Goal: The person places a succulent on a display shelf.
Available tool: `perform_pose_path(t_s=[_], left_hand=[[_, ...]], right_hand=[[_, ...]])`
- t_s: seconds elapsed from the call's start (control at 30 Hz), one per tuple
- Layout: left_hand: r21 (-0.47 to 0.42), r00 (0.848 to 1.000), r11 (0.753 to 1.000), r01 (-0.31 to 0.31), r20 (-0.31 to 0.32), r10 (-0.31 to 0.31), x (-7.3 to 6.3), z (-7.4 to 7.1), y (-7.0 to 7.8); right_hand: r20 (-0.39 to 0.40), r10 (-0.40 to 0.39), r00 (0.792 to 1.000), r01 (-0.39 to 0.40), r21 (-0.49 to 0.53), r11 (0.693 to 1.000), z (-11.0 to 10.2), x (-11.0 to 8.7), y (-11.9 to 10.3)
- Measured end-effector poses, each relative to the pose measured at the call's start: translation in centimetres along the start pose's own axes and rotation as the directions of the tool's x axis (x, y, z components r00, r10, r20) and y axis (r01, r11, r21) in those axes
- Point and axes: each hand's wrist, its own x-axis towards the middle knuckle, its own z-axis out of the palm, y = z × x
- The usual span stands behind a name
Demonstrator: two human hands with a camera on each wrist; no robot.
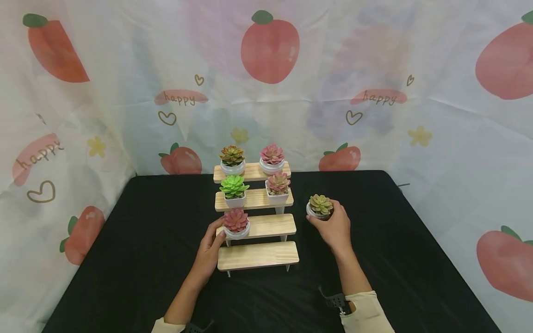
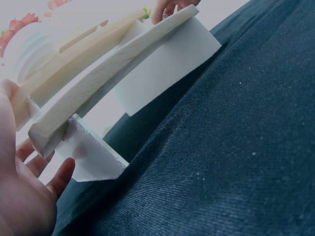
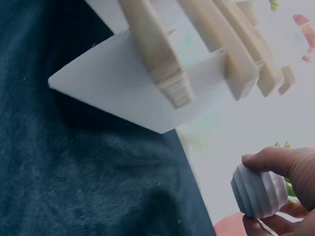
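Note:
A tiered wooden stand with pale planks and white side supports holds several small potted succulents. My left hand is at its left end, thumb and index finger at the sides of a dark pink succulent in a white round pot on the third plank down. In the left wrist view, the other fingers extend loosely beside the lowest plank. Right of the stand, my right hand grips a yellow-green succulent by its pot. In the right wrist view, thumb and fingers wrap round that ribbed white pot.
On the top plank stand a reddish-green succulent and a pink succulent. Below them are a bright green succulent and a dusty pink succulent. Black cloth covers the table; a fruit-print curtain hangs behind.

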Motion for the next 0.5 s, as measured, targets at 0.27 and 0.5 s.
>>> perform_pose_path(t_s=[0.27, 0.5], left_hand=[[-0.001, 1.000, 1.000, 0.017, 0.002, -0.017, -0.1, 0.0, 0.1], [0.009, 1.000, 1.000, 0.010, 0.000, -0.010, 0.0, -0.1, 0.0]], right_hand=[[0.029, 0.016, 0.999, -0.016, 0.003, 1.000, -0.7, -0.5, -0.8], [0.047, -0.001, 0.999, 0.000, 0.013, 1.000, -1.0, -0.9, -1.5]])
